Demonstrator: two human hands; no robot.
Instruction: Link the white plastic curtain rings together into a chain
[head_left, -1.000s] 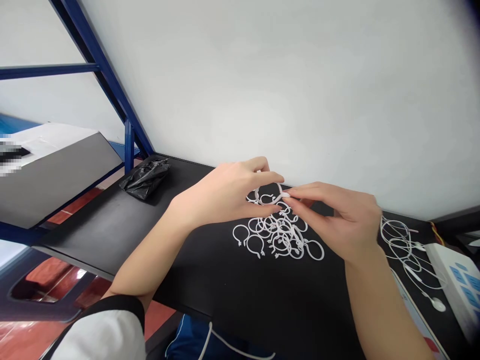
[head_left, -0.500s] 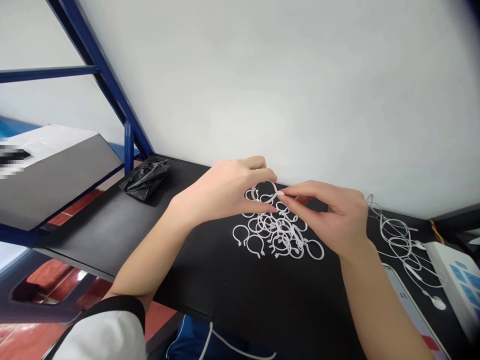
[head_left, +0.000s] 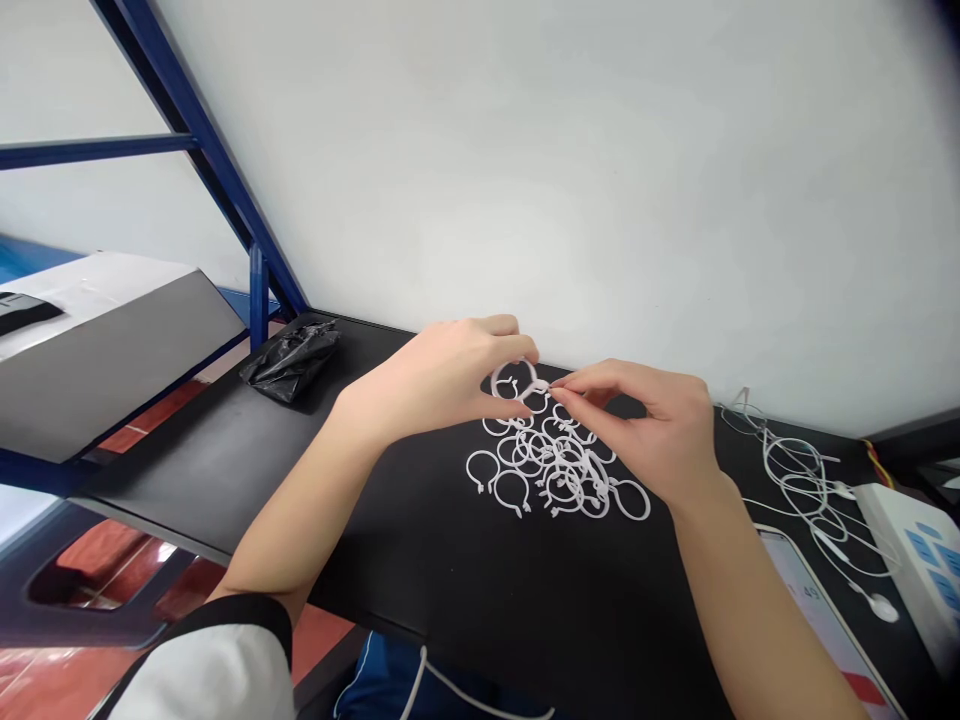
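Observation:
A white plastic ring [head_left: 496, 383] with a small clasp is held in the air between my two hands. My left hand [head_left: 457, 375] grips the ring's loop between thumb and fingers from the left. On the other side, my right hand [head_left: 645, 425] pinches the clasp end with thumb and forefinger. Beneath them a loose pile of similar white rings [head_left: 566, 465] lies on the black tabletop [head_left: 420, 540]. Several of these rings are open at their clasp ends, and many overlap.
A crumpled black plastic bag [head_left: 292, 360] lies at the back left. To the right are tangled white earphones [head_left: 795, 480], a phone [head_left: 814, 600] and a white device with blue buttons [head_left: 911, 550]. A white wall [head_left: 562, 180] stands behind; a blue metal frame [head_left: 217, 170] rises at left.
Both hands have shifted slightly left with the ring, the right hand a little more. The pile of rings looks unchanged.

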